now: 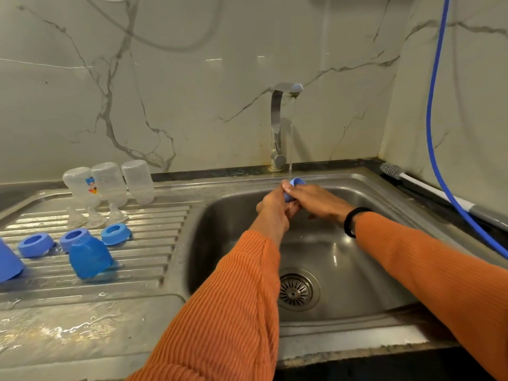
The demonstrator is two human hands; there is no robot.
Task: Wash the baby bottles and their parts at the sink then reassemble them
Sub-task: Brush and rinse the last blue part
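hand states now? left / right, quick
Left hand: fingers curled round the blue cap, holding it under the running tap.
Right hand: also gripping the blue cap, from the other side.

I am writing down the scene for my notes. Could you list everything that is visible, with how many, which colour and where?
Bottles: three, clear, upside down at the back of the draining board.
Teats: three, clear, in front of the bottles.
Rings: three, blue, on the draining board.
Caps: two, blue, upside down on the draining board, one cut by the left edge.
Held cap: one, blue, under the running water.
Tap: one, silver, behind the sink.
Drain strainer: one, silver, in the sink bottom.
Bottle brush: one, grey head, white handle, right of the sink.
Hose: one, blue, along the right wall.
Left hand: holds the cap.
Right hand: holds the cap; black band at the wrist.
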